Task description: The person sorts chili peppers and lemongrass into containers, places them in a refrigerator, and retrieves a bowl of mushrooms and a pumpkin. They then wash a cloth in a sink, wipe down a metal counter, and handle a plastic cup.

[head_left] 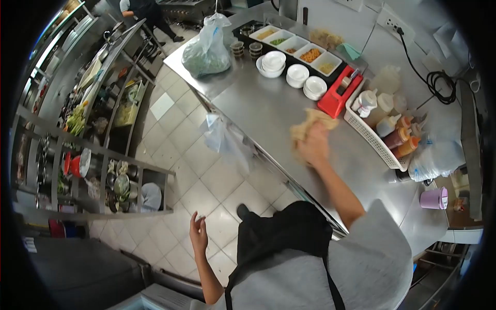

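Observation:
My right hand [314, 147] presses a tan cloth [308, 126] against the steel counter [268, 121], its fingers closed on the fabric and slightly blurred. Just beyond the cloth sits a red tape dispenser [335, 98]. A white basket [374, 138] of squeeze bottles [398, 137] stands to the right of it. Stacks of small white bowls [297, 75] lie past the cloth, toward the back. My left hand [198, 235] hangs in the air over the tiled floor, away from the counter, with fingers loosely bent and apart and nothing evident in it.
A black holder with white trays of chopped food [311, 55] lines the wall. Tied bag of greens [206, 54] sits at the counter's far left corner; a plastic bag [225, 137] hangs off the edge. A purple cup [433, 198] is at right. Shelves [111, 170] stand left; another person [147, 15] is far back.

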`<state>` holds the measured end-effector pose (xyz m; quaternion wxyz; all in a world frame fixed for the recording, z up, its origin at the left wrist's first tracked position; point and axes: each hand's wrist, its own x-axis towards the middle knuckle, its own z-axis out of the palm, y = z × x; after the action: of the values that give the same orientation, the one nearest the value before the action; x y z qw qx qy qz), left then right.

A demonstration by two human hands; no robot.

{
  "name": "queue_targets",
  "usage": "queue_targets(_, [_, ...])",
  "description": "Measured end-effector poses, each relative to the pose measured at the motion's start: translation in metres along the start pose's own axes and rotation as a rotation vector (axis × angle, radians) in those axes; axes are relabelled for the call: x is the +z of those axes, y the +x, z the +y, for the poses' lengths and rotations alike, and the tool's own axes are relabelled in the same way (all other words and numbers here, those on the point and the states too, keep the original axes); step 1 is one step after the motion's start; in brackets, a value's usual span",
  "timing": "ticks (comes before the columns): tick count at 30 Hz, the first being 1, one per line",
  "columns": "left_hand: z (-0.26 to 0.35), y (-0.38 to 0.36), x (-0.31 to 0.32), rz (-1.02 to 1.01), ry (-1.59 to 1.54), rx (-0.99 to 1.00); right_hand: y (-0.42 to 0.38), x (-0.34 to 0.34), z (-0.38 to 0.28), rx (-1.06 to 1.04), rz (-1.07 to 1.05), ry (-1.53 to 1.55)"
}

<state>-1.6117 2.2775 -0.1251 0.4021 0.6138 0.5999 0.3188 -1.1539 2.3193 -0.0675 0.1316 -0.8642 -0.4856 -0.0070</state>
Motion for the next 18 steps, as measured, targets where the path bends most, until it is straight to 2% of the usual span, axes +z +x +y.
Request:
queue_targets(1, [0.015, 0.035, 0.006, -0.045, -0.010, 0.043, 0.030, 0.026, -0.027, -0.008, 0.054, 0.089])
queue_targets(3, [0.054, 0.104, 0.016, -0.162, -0.003, 0.137, 0.084, 0.041, -0.083, -0.094, -0.004, 0.022])
queue_targets(6, [0.090, 0.212, 0.029, -0.309, -0.048, 0.320, 0.159, 0.076, -0.153, -0.119, 0.030, 0.023])
queue_targets(8, [0.132, 0.271, 0.024, -0.375, -0.013, 0.387, 0.196, 0.083, -0.193, -0.210, -0.064, 0.020])
queue_targets(9, [0.147, 0.296, 0.022, -0.352, 0.023, 0.547, 0.205, 0.085, -0.211, -0.186, -0.059, 0.021])
queue_targets(10, [0.161, 0.321, 0.023, -0.323, 0.047, 0.710, 0.208, 0.084, -0.227, -0.321, -0.148, 0.071])
queue_targets(11, [0.174, 0.344, 0.023, -0.344, 0.034, 0.722, 0.207, 0.085, -0.236, -0.455, -0.242, 0.118])
queue_targets(13, [0.194, 0.390, 0.023, -0.438, -0.124, 0.649, 0.179, 0.113, -0.238, -0.592, -0.049, 0.187])
queue_targets(14, [0.207, 0.409, 0.027, -0.452, -0.126, 0.652, 0.152, 0.101, -0.235, -0.606, -0.048, 0.172])
queue_targets(15, [0.222, 0.430, 0.032, -0.363, -0.103, 0.710, 0.124, 0.081, -0.227, -0.626, -0.046, 0.161])
queue_targets(16, [0.236, 0.452, 0.038, -0.269, -0.077, 0.766, 0.102, 0.083, -0.209, -0.601, -0.063, 0.130])
queue_targets(17, [0.246, 0.477, 0.049, -0.218, -0.040, 0.798, 0.074, 0.062, -0.197, -0.452, -0.179, 0.218])
queue_targets(18, [0.257, 0.501, 0.063, -0.164, -0.007, 0.830, 0.057, 0.028, -0.188, -0.228, -0.385, 0.142])
